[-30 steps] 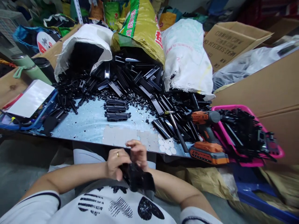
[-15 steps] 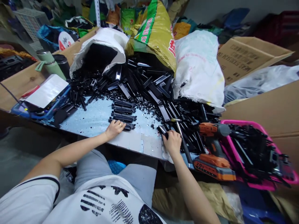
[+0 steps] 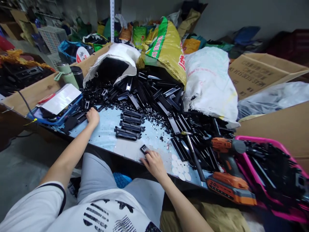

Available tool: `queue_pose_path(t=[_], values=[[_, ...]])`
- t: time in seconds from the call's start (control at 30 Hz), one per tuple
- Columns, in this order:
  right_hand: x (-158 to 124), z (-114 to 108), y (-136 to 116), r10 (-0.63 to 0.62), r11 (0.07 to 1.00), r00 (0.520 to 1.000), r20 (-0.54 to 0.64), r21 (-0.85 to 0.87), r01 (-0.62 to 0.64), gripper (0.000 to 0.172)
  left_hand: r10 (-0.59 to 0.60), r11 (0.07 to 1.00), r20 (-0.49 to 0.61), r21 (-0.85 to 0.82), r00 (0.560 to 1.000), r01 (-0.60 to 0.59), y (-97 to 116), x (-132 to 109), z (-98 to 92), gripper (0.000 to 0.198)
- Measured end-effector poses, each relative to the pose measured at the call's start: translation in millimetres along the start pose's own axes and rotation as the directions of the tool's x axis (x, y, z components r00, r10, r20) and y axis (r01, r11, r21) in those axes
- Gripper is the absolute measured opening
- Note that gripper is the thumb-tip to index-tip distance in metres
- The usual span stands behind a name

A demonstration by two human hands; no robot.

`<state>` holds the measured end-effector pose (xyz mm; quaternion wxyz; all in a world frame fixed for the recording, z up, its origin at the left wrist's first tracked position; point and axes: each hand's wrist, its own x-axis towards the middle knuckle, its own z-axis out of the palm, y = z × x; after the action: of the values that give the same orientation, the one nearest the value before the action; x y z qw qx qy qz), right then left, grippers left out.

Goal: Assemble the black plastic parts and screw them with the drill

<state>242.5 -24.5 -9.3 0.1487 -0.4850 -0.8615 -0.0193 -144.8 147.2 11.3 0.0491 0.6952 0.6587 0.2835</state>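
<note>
Near the front edge of the table, my right hand (image 3: 154,162) grips a black slotted plastic piece (image 3: 144,148), its comb-like end showing past the fingers. My left hand (image 3: 93,117) is at the left side, fingers curled down at the edge of the pile of small black parts (image 3: 96,93); what they hold, if anything, is hidden. Between my hands lies a row of several long black assembled parts (image 3: 131,125) on the blue surface. Flat black slotted strips (image 3: 174,125) are heaped to the right.
A hammer (image 3: 194,154) and an orange cordless drill (image 3: 228,170) lie at the right, beside a pink basket (image 3: 241,138) of black parts. White discs (image 3: 180,167) lie near the edge. Open sacks (image 3: 210,83) stand behind, and a blue tray (image 3: 79,98) at the left.
My left hand has left the row and moved left to the small parts. My right hand has moved left from the strips, bringing a black piece and uncovering the white discs.
</note>
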Motion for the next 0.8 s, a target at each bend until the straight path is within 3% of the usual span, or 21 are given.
queue_pose_path(t=[0.13,0.2,0.27,0.33,0.43,0.47,0.53,0.6,0.7,0.8], values=[[1,4,-1,0.179,0.983,0.984,0.015,0.039,-0.18,0.039,-0.221,0.975,-0.13,-0.008,0.967,0.222,25,-30,8.2,0.028],[9,3,3,0.236,0.962,0.969,0.065,0.127,-0.243,0.039,-0.278,0.957,-0.07,-0.107,0.958,0.269,51,-50,8.6,0.032],[20,2,3,0.312,0.879,0.944,0.103,0.347,-0.328,0.041,-0.304,0.899,0.091,-0.302,0.948,0.317,85,-73,8.9,0.04],[33,-1,-5,0.396,0.652,0.9,0.183,0.634,-0.416,0.048,-0.202,0.85,0.208,-0.449,0.957,0.277,122,-98,10.8,0.045],[52,-5,-21,0.378,0.196,0.864,0.334,0.883,-0.427,0.059,-0.02,0.76,0.362,-0.6,0.932,0.25,169,-128,16.1,0.039],[56,-6,-25,0.355,0.092,0.866,0.353,0.908,-0.408,0.061,0.019,0.733,0.396,-0.629,0.918,0.257,179,-134,17.5,0.04],[60,-10,-27,0.324,-0.004,0.881,0.344,0.932,-0.362,0.062,0.071,0.72,0.385,-0.659,0.92,0.22,190,-139,18.6,0.041],[58,-17,-20,0.286,0.032,0.909,0.302,0.946,-0.324,0.06,0.123,0.758,0.284,-0.645,0.951,0.094,193,-140,17.1,0.039],[51,-29,-3,0.171,0.272,0.964,0.204,0.931,-0.245,0.054,0.207,0.823,0.174,-0.564,0.963,-0.075,192,-139,13.2,0.037],[45,-36,5,0.099,0.454,0.988,0.121,0.878,-0.153,0.05,0.231,0.832,0.122,-0.54,0.965,-0.131,200,-144,12.4,0.036]])
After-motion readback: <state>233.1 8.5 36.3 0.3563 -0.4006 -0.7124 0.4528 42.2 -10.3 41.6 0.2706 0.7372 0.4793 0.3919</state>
